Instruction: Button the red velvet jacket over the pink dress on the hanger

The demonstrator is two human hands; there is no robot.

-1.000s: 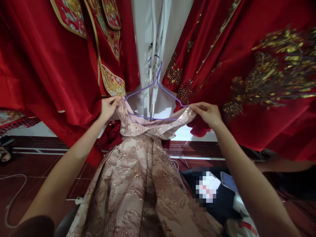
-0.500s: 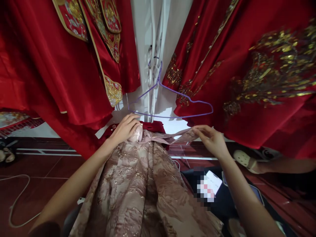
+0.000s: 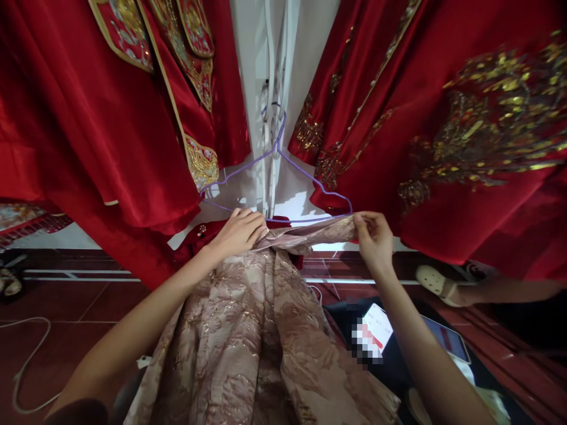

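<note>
Head view: dress (image 3: 239, 307) sits just below the hanger (image 3: 278, 144), its top edge stretched left to right, roughly along the hanger's lower bar. Right hand (image 3: 376, 239) pinches the top's right end, just beside the hanger's right tip; nearer of the two. Left hand (image 3: 241, 231) closes over bunched fabric, below and right of the left tip. Dress-to-bar contact: cannot tell.

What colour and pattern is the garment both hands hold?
The garment is dusty pink-brown with mottled patches and gold glints, clearest in the head view.
</note>
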